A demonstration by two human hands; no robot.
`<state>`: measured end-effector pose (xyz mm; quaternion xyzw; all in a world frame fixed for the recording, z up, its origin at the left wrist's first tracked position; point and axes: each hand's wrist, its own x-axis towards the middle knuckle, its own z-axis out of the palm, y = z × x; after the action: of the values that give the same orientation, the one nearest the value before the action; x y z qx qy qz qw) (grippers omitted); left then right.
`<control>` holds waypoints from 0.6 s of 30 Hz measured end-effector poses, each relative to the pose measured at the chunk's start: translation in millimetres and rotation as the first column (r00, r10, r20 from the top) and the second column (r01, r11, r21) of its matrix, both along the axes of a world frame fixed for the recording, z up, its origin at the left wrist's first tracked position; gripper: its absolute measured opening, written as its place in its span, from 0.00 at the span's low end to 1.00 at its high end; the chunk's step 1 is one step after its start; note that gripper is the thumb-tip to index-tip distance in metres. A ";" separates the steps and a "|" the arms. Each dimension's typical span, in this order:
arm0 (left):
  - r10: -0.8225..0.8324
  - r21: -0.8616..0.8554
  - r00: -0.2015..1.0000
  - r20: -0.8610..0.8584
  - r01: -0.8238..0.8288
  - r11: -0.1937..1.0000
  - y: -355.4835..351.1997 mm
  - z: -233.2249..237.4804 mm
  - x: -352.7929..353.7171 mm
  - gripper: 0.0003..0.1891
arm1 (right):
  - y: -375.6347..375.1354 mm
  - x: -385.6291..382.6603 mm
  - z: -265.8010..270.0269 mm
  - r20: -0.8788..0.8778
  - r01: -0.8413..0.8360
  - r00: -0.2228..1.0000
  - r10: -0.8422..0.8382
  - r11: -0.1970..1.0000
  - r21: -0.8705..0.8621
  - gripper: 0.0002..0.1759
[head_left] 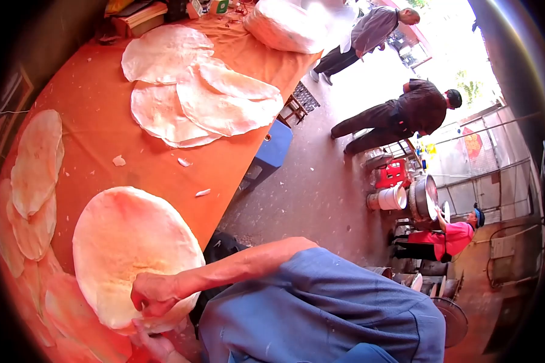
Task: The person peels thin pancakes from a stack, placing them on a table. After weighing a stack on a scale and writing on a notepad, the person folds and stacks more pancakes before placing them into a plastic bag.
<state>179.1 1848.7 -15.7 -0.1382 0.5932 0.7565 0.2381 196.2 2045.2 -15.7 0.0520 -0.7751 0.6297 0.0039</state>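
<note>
A large round whitish sheet (124, 233), like thin dough or bread, lies at the near edge of the orange-covered table (103, 160). My right hand (157, 294) is closed, its curled fingers gripping the sheet near its lower edge, where there are yellowish crumbs. Just below it, my left hand (154, 346) pinches the sheet's rim between thumb and fingers; part of this hand is hidden. Several similar flat sheets (36, 166) overlap along the table's left side. Another overlapping group of sheets (230, 106) lies farther back.
A large white bundle (284, 25) sits at the table's back edge. Beside the table is a blue bin (274, 145). Three people stand on the right, near a red crate (392, 173), a white bucket (393, 198) and a large round drum (424, 196).
</note>
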 end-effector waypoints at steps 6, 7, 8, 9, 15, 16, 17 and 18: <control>0.038 0.025 0.999 -0.001 -0.038 0.999 -34.0 -31.1 11.2 0.19 | -30.0 4.1 -0.4 -0.167 0.242 0.967 -0.190 0.886 0.396 0.09; 0.046 0.063 0.997 0.057 -0.050 0.997 -37.4 -20.0 14.0 0.15 | -23.0 8.8 19.5 -0.148 0.239 0.970 -0.192 0.860 0.451 0.09; 0.125 0.076 0.992 0.003 -0.125 0.989 -27.7 -17.8 17.8 0.15 | -26.1 8.4 17.6 -0.135 0.146 0.986 -0.094 0.874 0.463 0.10; 0.243 -0.075 0.965 0.097 -0.237 0.969 -20.7 -11.4 19.8 0.18 | -31.9 11.6 16.8 -0.120 0.059 0.993 -0.001 0.872 0.486 0.10; 0.256 0.153 0.962 0.098 -0.268 0.951 6.7 -8.7 16.5 0.29 | -3.0 3.9 -18.2 0.353 0.057 0.936 -0.019 0.993 -0.099 0.08; 0.249 0.215 0.964 0.094 -0.264 0.940 11.7 1.2 17.2 0.30 | 3.2 2.7 0.4 0.333 0.001 0.943 -0.013 0.999 0.037 0.08; 0.240 0.238 0.969 0.053 -0.246 0.940 12.3 8.4 17.6 0.29 | 6.7 0.4 20.2 0.307 -0.042 0.951 -0.014 0.983 0.176 0.09; 0.197 0.260 0.980 0.038 -0.200 0.945 5.2 8.9 17.8 0.28 | 1.8 2.8 17.6 0.266 -0.075 0.964 0.025 0.981 0.181 0.09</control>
<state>196.9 1854.0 -6.7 -0.1688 0.4694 0.8477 0.1805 198.9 2046.9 1.9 -0.0120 -0.8237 0.5541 -0.1198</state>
